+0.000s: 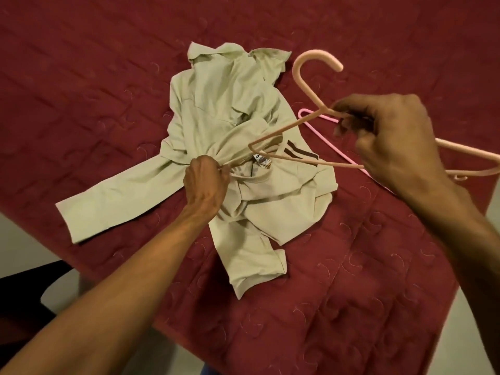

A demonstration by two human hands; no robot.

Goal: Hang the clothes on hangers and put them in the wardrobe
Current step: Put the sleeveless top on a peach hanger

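Two hands are at work over a bed whose dark red quilt (108,77) carries everything. A heap of pale green clothes (230,90) lies on it, a collared piece farther away and a second top (284,190) bunched nearer, with a sleeve spread out to the left. The wardrobe is not in view.

The left hand (207,180) has its fingers curled tight, pinching a gather of fabric at the neck of the nearer top, just beside the sewn-in label (260,160). Holding it there seems meant to keep the neck hole open and the cloth from sliding.

The right hand (392,139) holds a peach hanger (300,77) above the bed, fingers and thumb closed around it just below the hook. A grip at the centre lets the wrist tilt the whole frame. The hanger slopes down to the left, and its left shoulder tip sits over the neck opening close to the left hand. I cannot tell whether it has entered the cloth yet.

One thin pink hanger (301,114) lies flat on the quilt under the peach one, likely kept near for the other garment.

Judging by this, the step is threading the first shoulder into the neck, and nothing is hung yet.
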